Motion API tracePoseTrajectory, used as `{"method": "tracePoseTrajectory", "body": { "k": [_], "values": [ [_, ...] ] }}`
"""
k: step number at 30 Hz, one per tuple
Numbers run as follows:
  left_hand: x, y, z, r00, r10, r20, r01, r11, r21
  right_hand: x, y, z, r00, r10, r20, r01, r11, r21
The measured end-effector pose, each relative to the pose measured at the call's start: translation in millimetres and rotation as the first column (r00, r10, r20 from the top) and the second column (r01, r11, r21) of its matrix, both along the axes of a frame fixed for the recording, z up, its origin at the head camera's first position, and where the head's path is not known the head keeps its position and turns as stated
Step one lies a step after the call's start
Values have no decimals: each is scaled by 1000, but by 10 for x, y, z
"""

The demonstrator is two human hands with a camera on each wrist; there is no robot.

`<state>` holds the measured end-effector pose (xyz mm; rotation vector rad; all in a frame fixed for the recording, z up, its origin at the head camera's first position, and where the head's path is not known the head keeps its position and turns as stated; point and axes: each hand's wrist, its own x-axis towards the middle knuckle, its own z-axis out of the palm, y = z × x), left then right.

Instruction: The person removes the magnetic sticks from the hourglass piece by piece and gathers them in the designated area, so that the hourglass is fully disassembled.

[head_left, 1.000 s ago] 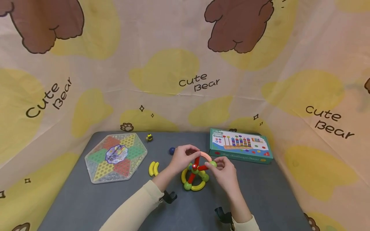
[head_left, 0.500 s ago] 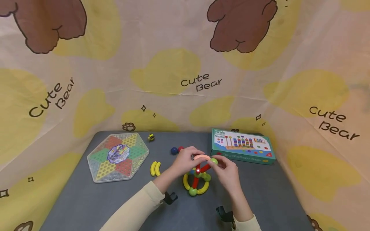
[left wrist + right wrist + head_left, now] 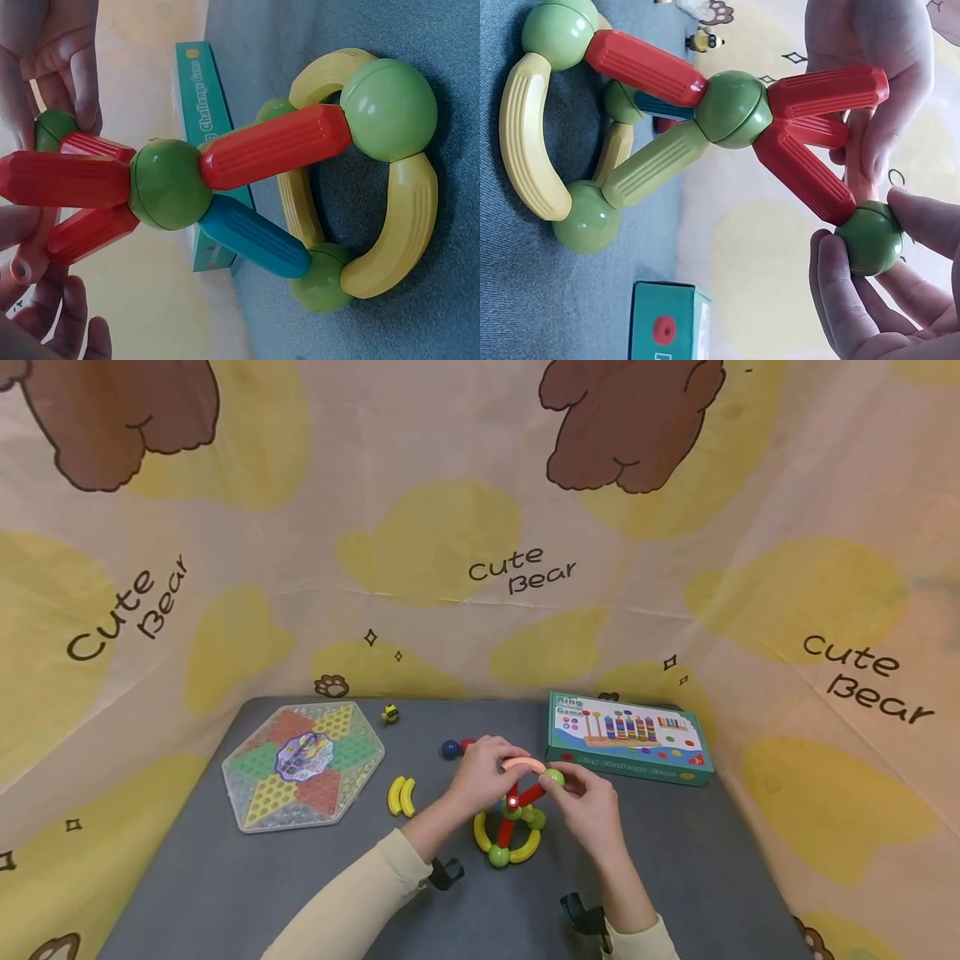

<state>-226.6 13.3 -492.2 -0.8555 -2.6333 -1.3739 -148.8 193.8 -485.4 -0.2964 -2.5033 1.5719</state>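
Note:
A magnetic stick-and-ball structure stands on the table, its ring base made of green balls and yellow curved sticks (image 3: 401,225). Blue, red and yellow-green sticks rise from the ring to a central green ball (image 3: 733,109). Several red sticks (image 3: 829,90) fan upward from that ball. My left hand (image 3: 482,774) pinches an orange curved stick (image 3: 524,763) at the top, partly covered by the fingers. Between thumb and fingers, my right hand (image 3: 592,806) holds a green ball (image 3: 870,238) at the end of one red stick. The curved stick reaches to this ball; contact is unclear.
Two yellow curved sticks (image 3: 401,796) lie left of the structure. Behind the left hand are a blue ball (image 3: 450,749) and a red ball (image 3: 467,744). A hexagonal board (image 3: 303,767), a bee figure (image 3: 390,714) and a game box (image 3: 628,739) sit further out.
The orange curved stick has tipped from a raised arc to a flatter position with my left hand. My right hand keeps its grip on the green ball. The red ball has come into view.

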Motion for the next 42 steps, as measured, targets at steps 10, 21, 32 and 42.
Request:
{"method": "tracePoseTrajectory", "body": {
  "k": [10, 21, 32, 42],
  "values": [
    [-49, -37, 63, 974, 220, -45, -211, 966, 150, 21, -3, 26, 1000, -20, 20, 20, 1000, 21],
    [-64, -267, 47, 944, 264, 197, -286, 953, 95, 28, -19, 42, 999, -24, 49, 24, 1000, 13],
    [70, -620, -102, 875, 371, 311, -418, 903, 99, 30, -22, 49, 998, -17, 57, 16, 1000, 6],
    [136, -913, -396, 785, 565, 253, -586, 810, 7, 20, -11, 34, 999, -12, 45, 12, 1000, 14]
  ]
}}
